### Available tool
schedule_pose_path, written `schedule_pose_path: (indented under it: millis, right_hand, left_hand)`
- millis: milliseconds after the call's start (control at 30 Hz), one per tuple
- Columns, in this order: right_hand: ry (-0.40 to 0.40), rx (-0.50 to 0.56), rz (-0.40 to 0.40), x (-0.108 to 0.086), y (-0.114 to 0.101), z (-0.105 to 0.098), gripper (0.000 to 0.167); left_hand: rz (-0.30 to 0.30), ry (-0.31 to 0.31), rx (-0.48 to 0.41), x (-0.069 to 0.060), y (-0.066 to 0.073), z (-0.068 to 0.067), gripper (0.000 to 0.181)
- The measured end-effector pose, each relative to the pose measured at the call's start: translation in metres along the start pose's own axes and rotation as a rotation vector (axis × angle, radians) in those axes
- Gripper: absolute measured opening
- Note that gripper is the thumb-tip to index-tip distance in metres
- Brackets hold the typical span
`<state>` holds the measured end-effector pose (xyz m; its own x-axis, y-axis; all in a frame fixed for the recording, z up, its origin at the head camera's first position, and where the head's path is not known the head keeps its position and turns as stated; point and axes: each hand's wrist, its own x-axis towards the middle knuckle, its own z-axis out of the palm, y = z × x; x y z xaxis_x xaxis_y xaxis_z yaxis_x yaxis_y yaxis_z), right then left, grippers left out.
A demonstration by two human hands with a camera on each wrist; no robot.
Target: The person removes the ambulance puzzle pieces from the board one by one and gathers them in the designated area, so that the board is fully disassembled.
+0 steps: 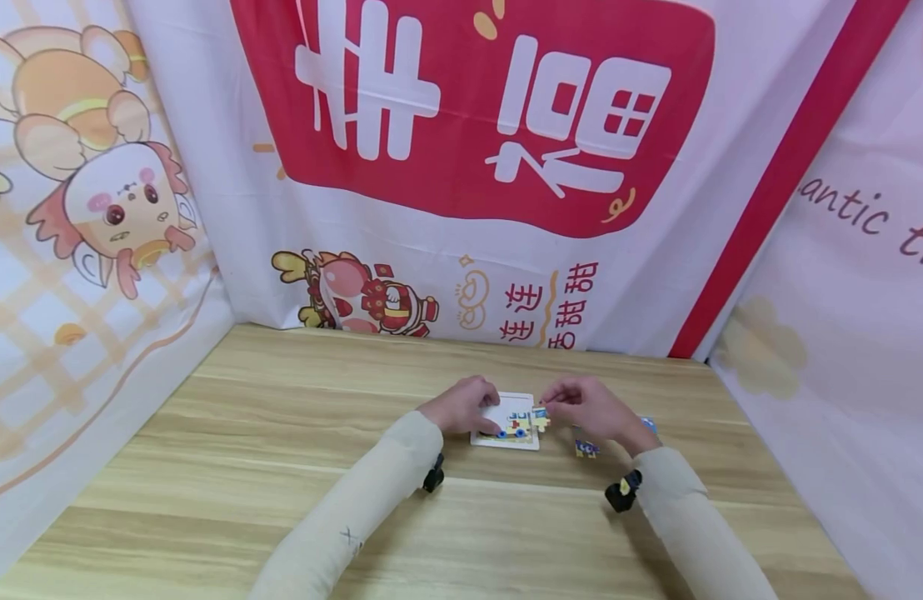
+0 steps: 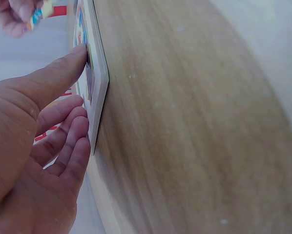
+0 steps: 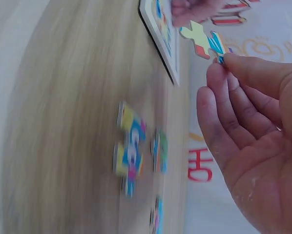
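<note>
A white-framed puzzle board (image 1: 516,444) lies on the table, with some coloured picture pieces set in its lower part. My left hand (image 1: 465,406) rests at the board's left side; in the left wrist view its thumb (image 2: 70,66) presses on the picture and the other fingers lie along the frame edge. My right hand (image 1: 587,406) pinches a yellow and blue puzzle piece (image 3: 198,40) between thumb and index finger, held up over the board's right edge. Below that hand lies a loose blue and yellow piece (image 3: 130,146), and a green and blue piece (image 3: 160,150) is beside it.
Another loose piece (image 3: 157,215) is partly visible at the bottom of the right wrist view. A blue piece (image 1: 649,426) lies behind the right wrist. The wooden table (image 1: 319,400) meets printed cloth walls (image 1: 461,275) at the back and sides.
</note>
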<state>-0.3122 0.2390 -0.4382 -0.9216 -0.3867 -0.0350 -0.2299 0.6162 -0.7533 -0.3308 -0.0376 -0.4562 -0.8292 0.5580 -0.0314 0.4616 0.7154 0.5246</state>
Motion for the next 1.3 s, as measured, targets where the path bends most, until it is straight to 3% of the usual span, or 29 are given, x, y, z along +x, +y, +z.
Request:
schedule_pose_path:
  millis: [200,400,600,767,967,1300]
  right_hand:
    - [-0.010,-0.027,0.071,-0.031,0.014,-0.028,0.017]
    - [-0.019,-0.075,0.076,-0.061,0.033,-0.055,0.015]
    - [-0.026,-0.073,0.113,-0.080,0.052,-0.064,0.016]
    - [-0.043,-0.051,0.178,-0.084,0.060,-0.058,0.018]
    - [0.006,-0.118,0.171,-0.077,0.061,-0.051,0.013]
    - [0.056,-0.185,0.167,-0.073,0.067,-0.047,0.009]
  left_hand:
    - [-0.002,-0.007,0.000,0.001,0.000,0.000,0.048]
    - [-0.002,-0.002,-0.001,0.001,0.000,-0.001,0.047]
    - [0.001,-0.002,-0.010,0.000,0.002,-0.002,0.047]
    - [0.005,-0.007,-0.015,-0.001,0.001,-0.001,0.048]
    - [-0.019,-0.005,-0.037,-0.005,0.000,-0.002,0.048]
    - [0.000,-0.014,-0.033,-0.004,0.001,-0.003,0.049]
